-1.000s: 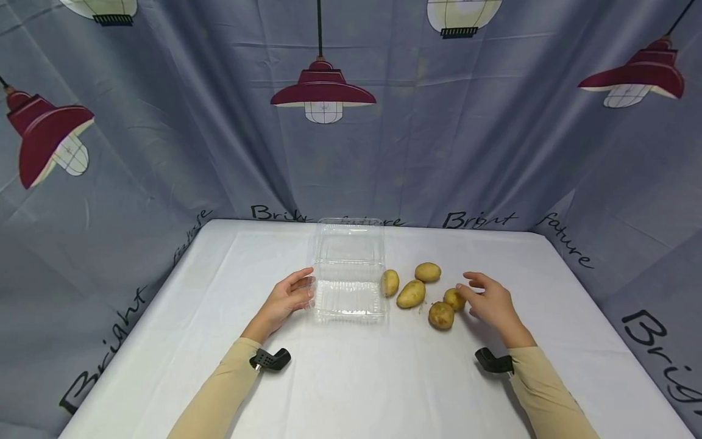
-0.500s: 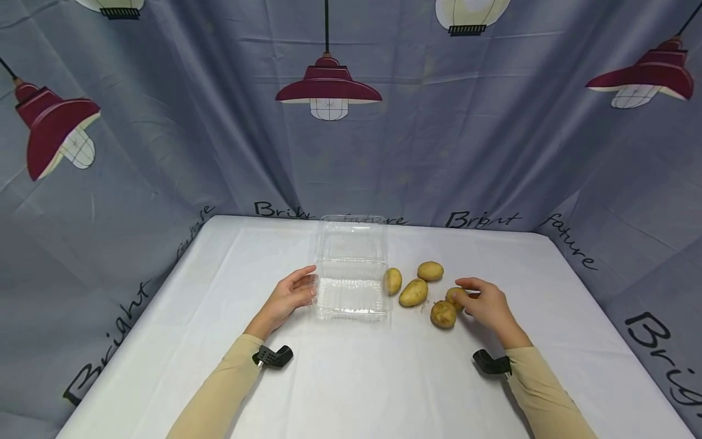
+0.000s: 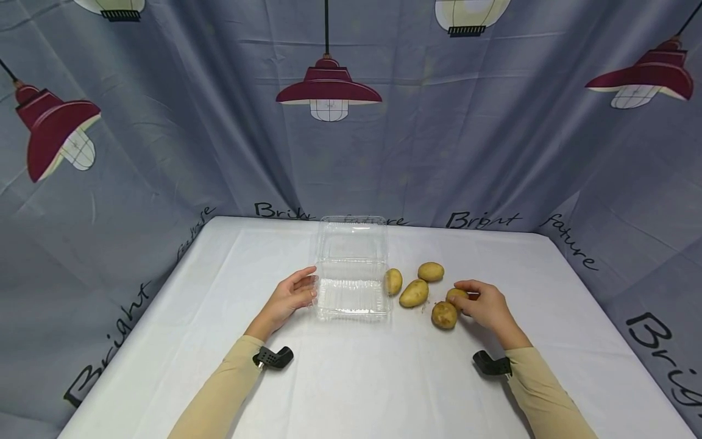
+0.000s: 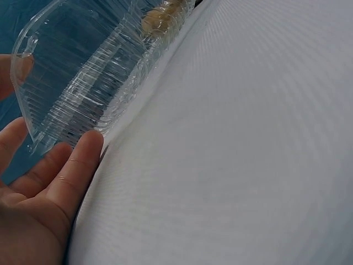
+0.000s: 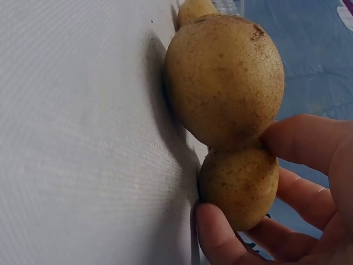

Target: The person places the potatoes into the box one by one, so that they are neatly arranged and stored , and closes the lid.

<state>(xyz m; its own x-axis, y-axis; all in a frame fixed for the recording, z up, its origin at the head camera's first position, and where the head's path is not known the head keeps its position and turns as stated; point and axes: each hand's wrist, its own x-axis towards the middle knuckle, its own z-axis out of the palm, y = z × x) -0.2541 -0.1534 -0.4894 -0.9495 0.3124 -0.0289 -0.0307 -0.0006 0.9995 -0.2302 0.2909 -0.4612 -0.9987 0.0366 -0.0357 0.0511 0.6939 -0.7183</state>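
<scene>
In the head view my left hand [image 3: 289,299] rests its relaxed fingers at the left side of a clear plastic clamshell box [image 3: 351,299], whose lid [image 3: 352,239] lies back. The left wrist view has its fingertips by the ribbed plastic wall [image 4: 91,83]. My right hand [image 3: 487,306] pinches a small potato [image 5: 240,185] between thumb and fingers, low at the tabletop. A larger round potato [image 5: 223,80] touches the small one, in front of it in the head view [image 3: 444,315].
Three more potatoes lie between box and right hand: one against the box's right wall [image 3: 393,281], an oblong one [image 3: 414,293] and one farther back [image 3: 431,272]. A white cloth covers the table [image 3: 351,384]; a blue-grey curtain [image 3: 219,122] hangs behind it.
My right hand has moved slightly left and closed its thumb and fingers round the small potato. The left hand keeps its place at the box. The whole head view has shifted slightly.
</scene>
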